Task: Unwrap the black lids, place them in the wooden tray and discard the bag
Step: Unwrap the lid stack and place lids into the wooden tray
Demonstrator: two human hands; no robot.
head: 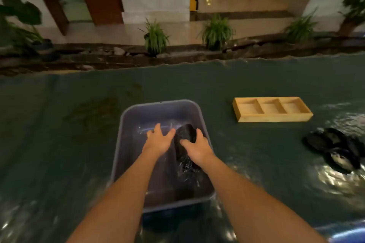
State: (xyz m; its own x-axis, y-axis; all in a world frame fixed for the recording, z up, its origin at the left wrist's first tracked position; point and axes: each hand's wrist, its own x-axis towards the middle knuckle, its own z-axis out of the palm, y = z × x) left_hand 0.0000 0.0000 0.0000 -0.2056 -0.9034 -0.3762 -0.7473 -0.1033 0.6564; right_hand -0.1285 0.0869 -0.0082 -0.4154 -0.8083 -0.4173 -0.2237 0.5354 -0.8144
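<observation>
A tiled lobby with doors and a row of potted plants [156,36] lies beyond the worktop [59,134], which is spread with a shiny dark-green cover. Directly before me on it sits a grey plastic tub [126,122], and both my arms reach into it. To the right, well apart from the tub, the wooden tray [272,109] waits with its three compartments bare. Nearer me on the right lies a heap of black lids [333,149], seemingly in clear wrap.

Inside the tub is the bag [184,145], a wrapped bundle of black lids in crinkly clear film. My right hand [197,149] curls its fingers [185,141] onto the bundle's near side, gripping it. My left hand [158,141] hovers just beside it, fingers spread and holding nothing.

I judge the unwrapping barely begun. The film looks slick, so a one-handed pull could let the bundle slip, or tear the wrap suddenly and scatter lids across the tub or onto the smooth cover, where they might slide.
</observation>
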